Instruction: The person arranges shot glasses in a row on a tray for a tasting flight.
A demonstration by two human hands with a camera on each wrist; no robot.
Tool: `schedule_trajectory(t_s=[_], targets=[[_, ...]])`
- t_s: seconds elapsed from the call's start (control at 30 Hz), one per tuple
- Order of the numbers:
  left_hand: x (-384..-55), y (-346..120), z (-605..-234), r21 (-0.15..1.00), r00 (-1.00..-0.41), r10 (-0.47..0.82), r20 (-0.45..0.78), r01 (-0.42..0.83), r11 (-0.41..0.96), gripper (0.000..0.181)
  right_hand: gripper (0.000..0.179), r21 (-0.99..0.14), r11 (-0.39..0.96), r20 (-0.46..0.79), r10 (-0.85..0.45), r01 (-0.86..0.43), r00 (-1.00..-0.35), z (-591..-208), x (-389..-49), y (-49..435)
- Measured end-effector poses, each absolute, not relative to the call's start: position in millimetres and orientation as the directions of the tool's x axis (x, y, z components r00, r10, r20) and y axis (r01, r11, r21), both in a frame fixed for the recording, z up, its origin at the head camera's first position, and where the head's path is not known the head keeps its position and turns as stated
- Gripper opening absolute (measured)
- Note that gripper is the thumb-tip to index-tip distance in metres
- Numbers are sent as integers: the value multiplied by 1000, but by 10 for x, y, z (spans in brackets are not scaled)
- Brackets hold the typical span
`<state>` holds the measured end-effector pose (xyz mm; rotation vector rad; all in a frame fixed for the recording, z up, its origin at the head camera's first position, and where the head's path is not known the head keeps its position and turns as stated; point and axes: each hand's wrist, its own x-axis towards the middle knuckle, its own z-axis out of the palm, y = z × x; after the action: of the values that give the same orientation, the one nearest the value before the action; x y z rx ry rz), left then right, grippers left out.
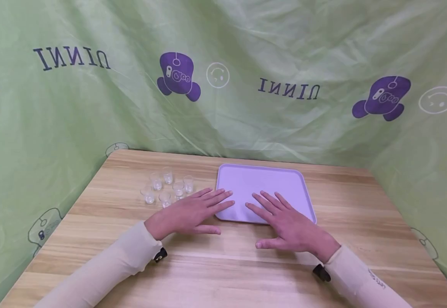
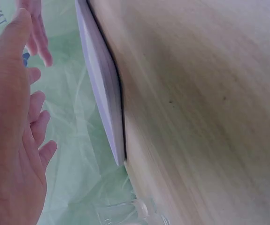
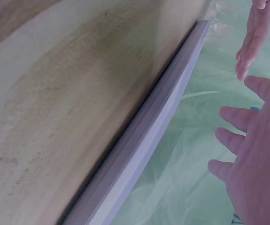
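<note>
A light purple tray (image 1: 262, 179) lies flat toward the back of the wooden table. Over its front left corner hovers my left hand (image 1: 192, 214), fingers straight and spread, holding nothing. My right hand (image 1: 290, 224) is above the tray's front right edge, likewise spread and bare. The left wrist view has the left palm (image 2: 12, 126) raised above the tray's side (image 2: 99, 75). In the right wrist view the right hand (image 3: 261, 154) stays apart from the tray edge (image 3: 144, 140). Several small clear glasses (image 1: 178, 190) stand in a cluster left of the tray, near the left hand.
The wooden table (image 1: 223, 273) extends around the tray and glasses. Green printed fabric (image 1: 239, 124) hangs behind the table and along both sides. Beneath the sleeve cuffs sit small black wrist devices (image 1: 160, 255).
</note>
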<state>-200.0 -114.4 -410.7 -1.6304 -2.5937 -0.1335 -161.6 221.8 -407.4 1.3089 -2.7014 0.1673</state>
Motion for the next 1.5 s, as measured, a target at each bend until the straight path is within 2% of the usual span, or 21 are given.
schedule_trajectory(t_s=[0.23, 0.43, 0.6, 0.87, 1.07, 1.37, 1.5], targets=[[-1992, -1195, -4090, 39, -469, 873, 132, 883, 468, 80, 98, -84, 715, 155, -679, -694, -718, -4059, -1593, 2326], [-1964, -1347, -4064, 72, -537, 829, 155, 843, 532, 80, 99, -115, 767, 164, -612, -631, -773, -4043, -1587, 2512], [-1931, -1504, -4044, 137, -592, 784, 186, 806, 576, 79, 98, -163, 798, 162, -558, -580, -814, -4053, -1580, 2676], [-1867, -1780, -3997, 255, -675, 695, 246, 737, 626, 78, 106, -287, 863, 51, -421, -417, -906, -4107, -1577, 2930], [-1873, -1967, -3935, 282, -716, 641, 276, 698, 659, 80, 114, -393, 855, -7, -372, -339, -928, -4117, -1605, 3083], [-1888, -2230, -3929, 311, -778, 557, 292, 628, 714, 79, 113, -415, 864, -14, -318, -284, -948, -4132, -1641, 3223], [-1900, -2343, -3957, 342, -816, 505, 282, 577, 742, 79, 116, -425, 872, -63, -297, -244, -953, -4143, -1650, 3265]])
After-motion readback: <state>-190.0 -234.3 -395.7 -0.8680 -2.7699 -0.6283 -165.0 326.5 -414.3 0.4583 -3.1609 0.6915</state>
